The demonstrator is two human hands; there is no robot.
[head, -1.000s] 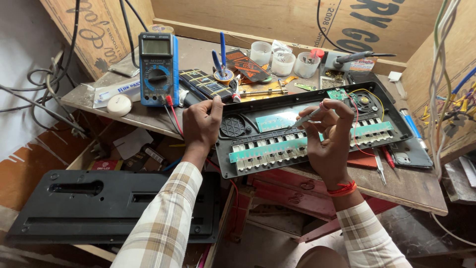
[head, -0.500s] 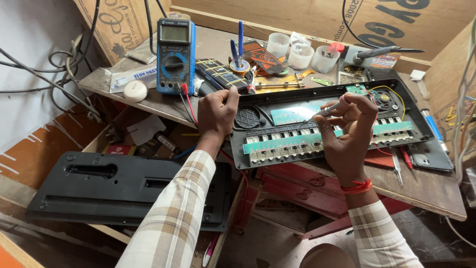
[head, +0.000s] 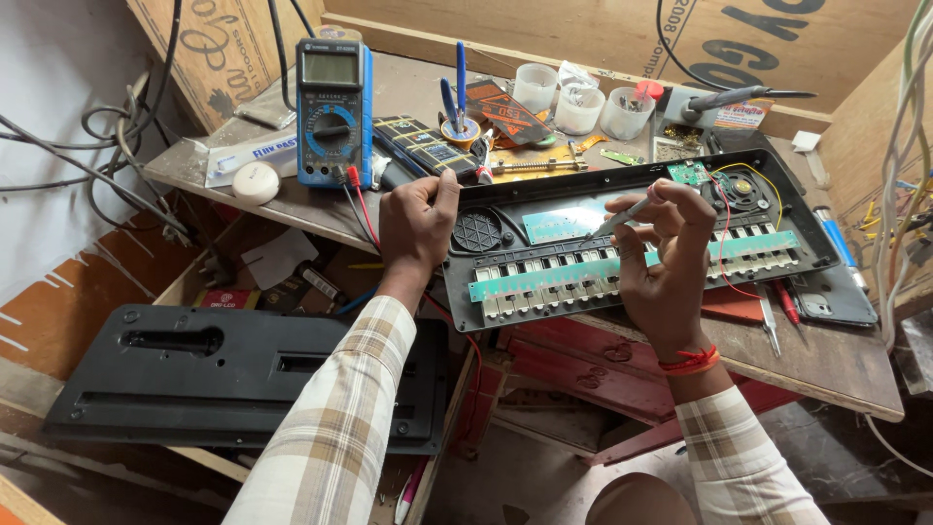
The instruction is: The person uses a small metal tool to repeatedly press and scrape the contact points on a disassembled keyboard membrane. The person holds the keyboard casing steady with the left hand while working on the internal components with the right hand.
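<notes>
An opened black keyboard case (head: 777, 185) lies on the wooden bench, with a green circuit strip (head: 544, 277) across its keys and a small speaker (head: 739, 190) at its right end. My left hand (head: 416, 226) grips the case's left end. My right hand (head: 666, 258) hovers over the keys and holds a thin silver tool (head: 614, 220) between thumb and fingers, tip pointing left at a pale green board (head: 559, 222).
A blue multimeter (head: 332, 112) with red and black leads stands at the back left. Plastic cups (head: 578, 102) of parts, a soldering iron (head: 724, 97) and blue pliers (head: 457, 92) sit behind. A black back cover (head: 233, 374) lies lower left. Loose cables hang at both sides.
The view has shifted, so everything sits lower and more to the right. My right hand has lifted slightly off the keys with the tool. My left hand stays on the case's end.
</notes>
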